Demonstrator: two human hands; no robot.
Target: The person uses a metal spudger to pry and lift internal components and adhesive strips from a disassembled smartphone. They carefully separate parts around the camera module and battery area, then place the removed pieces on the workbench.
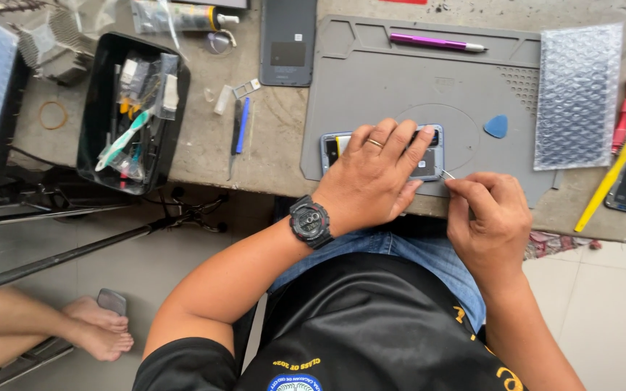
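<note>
- We are pressing our left hand [375,170] flat, fingers spread, over the opened phone [429,163], pinning it steady on the grey mat [371,87].
- We are pinching thin tweezers [447,174] in our right hand [488,217], tip touching the phone's lower right edge.
- A blue pick [496,126] and a purple tool [436,43] are lying on the mat nearby.

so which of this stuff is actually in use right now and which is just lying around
In use:
left hand pressing down the opened phone
right hand pinching thin tweezers
grey work mat

Lying about:
purple pen tool
blue pick
bubble wrap
black parts tray
yellow pry tool
</note>
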